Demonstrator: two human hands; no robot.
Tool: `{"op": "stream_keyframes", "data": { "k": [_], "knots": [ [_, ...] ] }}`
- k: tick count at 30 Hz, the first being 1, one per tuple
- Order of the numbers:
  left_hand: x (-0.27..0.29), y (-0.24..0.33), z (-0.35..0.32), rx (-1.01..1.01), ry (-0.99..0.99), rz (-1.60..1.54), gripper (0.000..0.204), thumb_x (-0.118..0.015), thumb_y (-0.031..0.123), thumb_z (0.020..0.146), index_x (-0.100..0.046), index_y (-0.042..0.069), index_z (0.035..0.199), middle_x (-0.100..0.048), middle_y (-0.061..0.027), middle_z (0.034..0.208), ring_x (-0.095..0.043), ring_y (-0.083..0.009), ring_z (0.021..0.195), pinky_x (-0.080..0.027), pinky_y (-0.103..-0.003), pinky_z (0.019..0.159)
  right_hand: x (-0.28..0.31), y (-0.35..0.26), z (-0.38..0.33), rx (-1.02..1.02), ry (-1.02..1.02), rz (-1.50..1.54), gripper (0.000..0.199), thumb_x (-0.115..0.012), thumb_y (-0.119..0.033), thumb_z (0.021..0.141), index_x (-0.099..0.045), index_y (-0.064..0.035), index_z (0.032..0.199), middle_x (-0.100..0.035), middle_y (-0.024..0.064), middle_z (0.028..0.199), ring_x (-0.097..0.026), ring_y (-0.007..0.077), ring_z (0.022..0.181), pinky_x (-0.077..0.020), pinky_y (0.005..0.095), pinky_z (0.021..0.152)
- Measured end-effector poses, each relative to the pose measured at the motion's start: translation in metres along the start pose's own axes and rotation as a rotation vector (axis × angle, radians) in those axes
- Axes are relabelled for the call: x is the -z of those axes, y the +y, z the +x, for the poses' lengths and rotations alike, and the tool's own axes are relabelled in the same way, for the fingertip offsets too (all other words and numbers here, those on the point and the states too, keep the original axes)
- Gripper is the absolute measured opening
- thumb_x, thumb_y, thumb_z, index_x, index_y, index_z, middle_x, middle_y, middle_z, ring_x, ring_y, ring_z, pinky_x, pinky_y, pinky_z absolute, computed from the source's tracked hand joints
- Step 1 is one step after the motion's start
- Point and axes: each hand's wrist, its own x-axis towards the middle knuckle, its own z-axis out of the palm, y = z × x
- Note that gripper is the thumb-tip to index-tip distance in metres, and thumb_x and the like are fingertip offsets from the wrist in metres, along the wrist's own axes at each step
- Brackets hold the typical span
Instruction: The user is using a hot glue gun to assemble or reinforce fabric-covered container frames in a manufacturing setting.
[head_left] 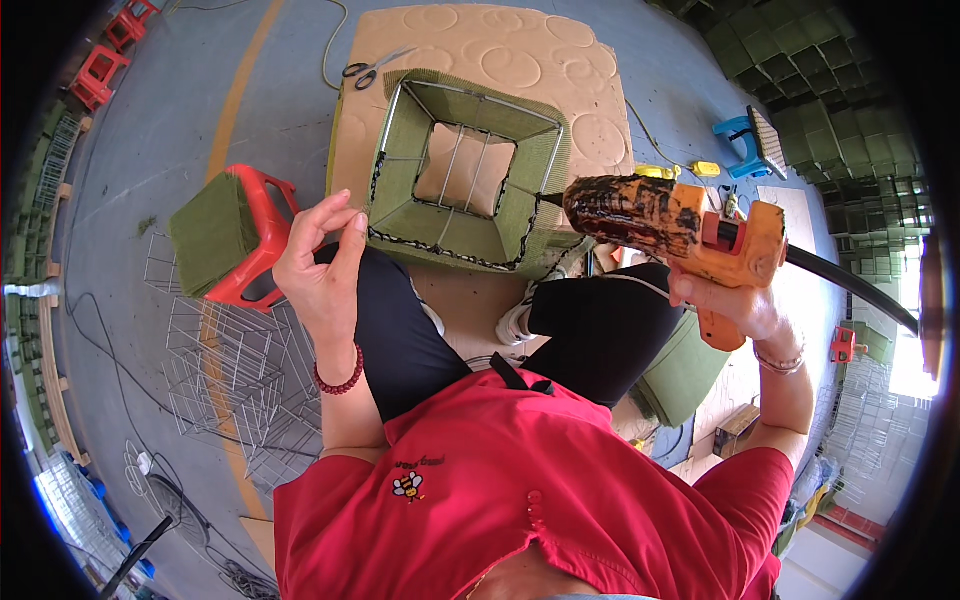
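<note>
A square, tapering basket of thin metal wire and coarse green woven fabric [455,232] sits near the wearer's knees at the near edge of the table [605,105], whose brown cardboard top is stamped with circles and bears metal scissors [372,72]. The right hand [728,305] grips an orange glue gun [690,220], its barrel crusted black, with the narrow nozzle at the basket's right side; the left hand [325,265] is beside the near-left corner, thumb and forefinger drawn close, though whether they pinch anything cannot be told. Lumpy black beads [440,249] line the near rim.
</note>
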Motion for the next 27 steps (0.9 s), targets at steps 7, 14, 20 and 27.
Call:
{"op": "stream_keyframes", "data": {
  "k": [7,14,20,27],
  "knots": [
    [0.001,-0.001,0.000,-0.014,0.000,0.018,0.027,-0.071,-0.004,0.083,-0.068,0.001,0.109,-0.070,-0.0053,0.087,-0.066,-0.0111,0.085,-0.049,-0.029,0.088,0.003,0.004,0.006,0.044,-0.003,0.097,0.028,-0.077,-0.005,0.081,-0.066,-0.0007,0.107,-0.067,0.0050,0.091,-0.063,0.0133,0.077,-0.0531,0.0290,0.067],
    [0.001,0.000,0.000,-0.021,0.000,0.006,0.026,-0.071,-0.004,0.083,-0.068,0.001,0.109,-0.070,-0.0054,0.087,-0.066,-0.0111,0.085,-0.049,-0.029,0.089,0.002,-0.002,0.007,0.057,0.012,0.084,0.023,-0.075,-0.006,0.082,-0.065,-0.0010,0.103,-0.066,0.0043,0.088,-0.062,0.0130,0.075,-0.0526,0.0285,0.066],
    [0.000,-0.001,0.000,-0.010,0.000,0.008,0.026,-0.071,-0.005,0.082,-0.068,0.000,0.108,-0.070,-0.0056,0.086,-0.066,-0.0112,0.084,-0.049,-0.029,0.088,-0.003,-0.005,0.008,0.088,0.043,0.041,0.024,-0.070,0.000,0.081,-0.060,0.0036,0.102,-0.060,0.0083,0.084,-0.061,0.0166,0.070,-0.0523,0.0299,0.063],
    [0.000,0.000,0.002,-0.008,0.001,0.011,0.026,-0.071,-0.004,0.082,-0.069,0.000,0.108,-0.071,-0.0056,0.087,-0.066,-0.0110,0.084,-0.048,-0.029,0.089,0.003,-0.001,0.008,0.042,-0.005,0.102,0.024,-0.074,-0.006,0.084,-0.064,-0.0009,0.105,-0.066,0.0051,0.090,-0.062,0.0140,0.076,-0.0528,0.0288,0.067]
  ]
}}
